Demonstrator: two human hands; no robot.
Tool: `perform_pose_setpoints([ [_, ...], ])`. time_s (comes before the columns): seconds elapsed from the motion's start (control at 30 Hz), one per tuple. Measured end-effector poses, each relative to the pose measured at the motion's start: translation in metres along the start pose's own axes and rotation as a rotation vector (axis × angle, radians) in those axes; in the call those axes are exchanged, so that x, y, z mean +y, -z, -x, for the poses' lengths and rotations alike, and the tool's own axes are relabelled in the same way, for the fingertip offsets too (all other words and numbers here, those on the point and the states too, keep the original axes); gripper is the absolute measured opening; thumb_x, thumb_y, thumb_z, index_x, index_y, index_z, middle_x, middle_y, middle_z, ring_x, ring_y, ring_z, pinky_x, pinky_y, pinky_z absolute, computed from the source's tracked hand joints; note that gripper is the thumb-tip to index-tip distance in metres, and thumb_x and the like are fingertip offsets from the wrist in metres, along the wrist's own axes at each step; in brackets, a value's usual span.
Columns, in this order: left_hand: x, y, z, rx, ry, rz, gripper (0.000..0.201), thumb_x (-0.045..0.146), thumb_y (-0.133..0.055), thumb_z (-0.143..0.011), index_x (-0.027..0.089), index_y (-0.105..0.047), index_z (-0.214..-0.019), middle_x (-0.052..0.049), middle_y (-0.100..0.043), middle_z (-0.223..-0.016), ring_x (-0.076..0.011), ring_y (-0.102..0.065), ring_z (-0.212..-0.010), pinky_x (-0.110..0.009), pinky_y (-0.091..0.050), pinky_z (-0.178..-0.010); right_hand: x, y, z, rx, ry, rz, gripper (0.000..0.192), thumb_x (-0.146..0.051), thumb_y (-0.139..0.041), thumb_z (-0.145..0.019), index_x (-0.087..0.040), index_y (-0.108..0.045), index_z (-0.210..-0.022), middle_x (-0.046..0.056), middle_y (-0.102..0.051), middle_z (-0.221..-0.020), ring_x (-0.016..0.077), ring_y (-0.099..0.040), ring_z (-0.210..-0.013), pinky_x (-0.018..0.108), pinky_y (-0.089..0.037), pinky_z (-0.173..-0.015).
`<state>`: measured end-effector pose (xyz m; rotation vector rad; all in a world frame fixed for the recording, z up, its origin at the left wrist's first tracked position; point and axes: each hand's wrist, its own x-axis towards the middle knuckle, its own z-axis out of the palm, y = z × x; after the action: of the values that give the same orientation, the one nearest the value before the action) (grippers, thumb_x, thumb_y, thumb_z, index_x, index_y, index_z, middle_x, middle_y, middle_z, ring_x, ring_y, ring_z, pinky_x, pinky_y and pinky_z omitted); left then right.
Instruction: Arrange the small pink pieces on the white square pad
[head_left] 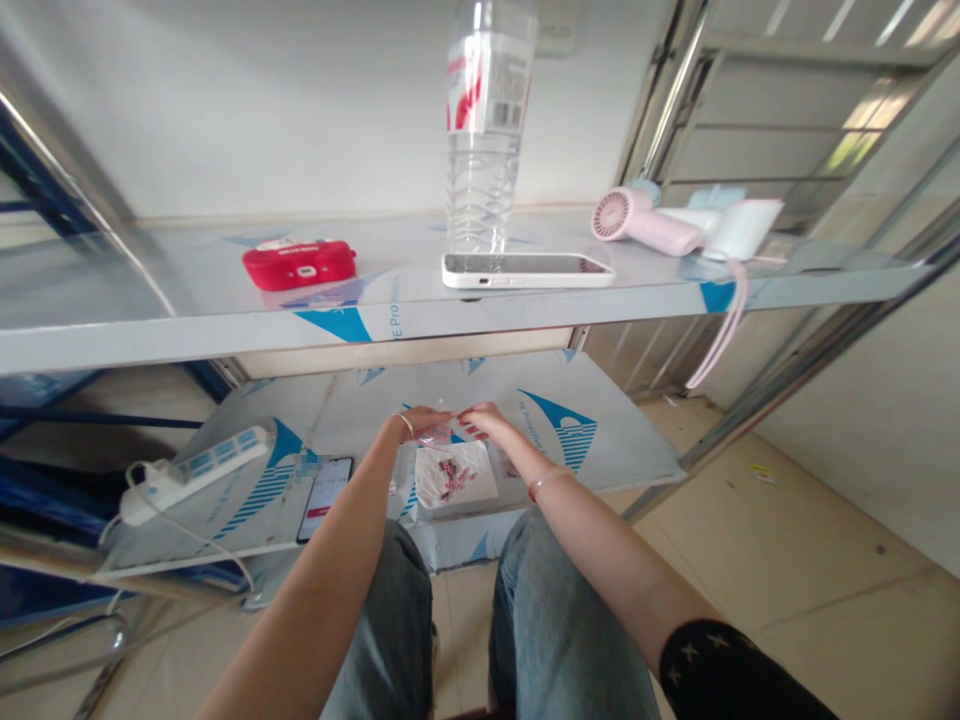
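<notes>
On the lower shelf, my left hand (425,419) is closed on what looks like a small clear plastic bag (435,436) with a pinkish tint. My right hand (483,420) meets it from the other side, fingers bent and fingertips close together; what they pinch is too small to make out. Just below both hands lies a white paper or cloth square (427,483), with a cluster of dark red beads (455,478) on it. Another small clear packet (507,464) is partly hidden beside my right wrist.
A phone (325,497) and a white power strip (196,474) lie left on the lower shelf (630,440). The upper shelf's edge (405,318) overhangs the back, carrying a red case (300,266), a water bottle (486,150), a white-cased phone (528,271) and a pink handheld fan (646,222).
</notes>
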<state>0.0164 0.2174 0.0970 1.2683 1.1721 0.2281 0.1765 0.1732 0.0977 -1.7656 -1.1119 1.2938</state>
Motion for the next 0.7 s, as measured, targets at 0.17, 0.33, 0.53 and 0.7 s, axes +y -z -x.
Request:
perform_pose_setpoints([
  [0.17, -0.003, -0.001, 0.002, -0.034, 0.026, -0.139, 0.015, 0.015, -0.076, -0.058, 0.012, -0.07, -0.072, -0.006, -0.073, -0.075, -0.0178, -0.067, -0.074, -0.024, -0.049, -0.069, 0.0, 0.001, 0.002, 0.03, 0.029, -0.059, 0.004, -0.011, -0.058, -0.079, -0.013, -0.062, -0.078, 0.004, -0.068, -0.078, 0.0082, -0.056, -0.055, 0.018, -0.042, -0.053],
  [0.33, -0.002, -0.002, 0.001, -0.076, 0.119, -0.356, 0.017, 0.02, -0.073, -0.062, 0.013, -0.072, -0.078, -0.006, -0.073, -0.078, -0.0182, -0.068, -0.08, -0.02, -0.044, -0.062, -0.002, 0.002, 0.004, 0.056, -0.014, -0.089, 0.009, -0.011, -0.052, -0.082, -0.013, -0.061, -0.081, 0.005, -0.069, -0.081, 0.0078, -0.057, -0.056, 0.018, -0.041, -0.054],
  [0.53, -0.005, 0.002, -0.013, 0.12, -0.013, -0.224, 0.033, 0.036, -0.069, -0.072, 0.016, -0.067, -0.099, -0.006, -0.071, -0.104, -0.0157, -0.067, -0.082, -0.017, -0.041, -0.053, 0.0, 0.003, -0.001, 0.05, -0.033, 0.005, 0.01, -0.009, -0.052, -0.08, -0.013, -0.061, -0.076, 0.005, -0.068, -0.071, 0.0097, -0.057, -0.053, 0.019, -0.04, -0.053],
  [0.7, -0.004, 0.009, -0.017, 0.305, -0.057, -0.112, 0.024, 0.029, -0.061, -0.08, 0.017, -0.067, -0.1, -0.005, -0.07, -0.108, -0.0123, -0.067, -0.081, -0.013, -0.04, -0.052, 0.003, 0.003, -0.005, -0.014, -0.061, 0.081, 0.01, -0.007, -0.055, -0.076, -0.013, -0.061, -0.072, 0.003, -0.065, -0.064, 0.0099, -0.056, -0.049, 0.019, -0.04, -0.05],
])
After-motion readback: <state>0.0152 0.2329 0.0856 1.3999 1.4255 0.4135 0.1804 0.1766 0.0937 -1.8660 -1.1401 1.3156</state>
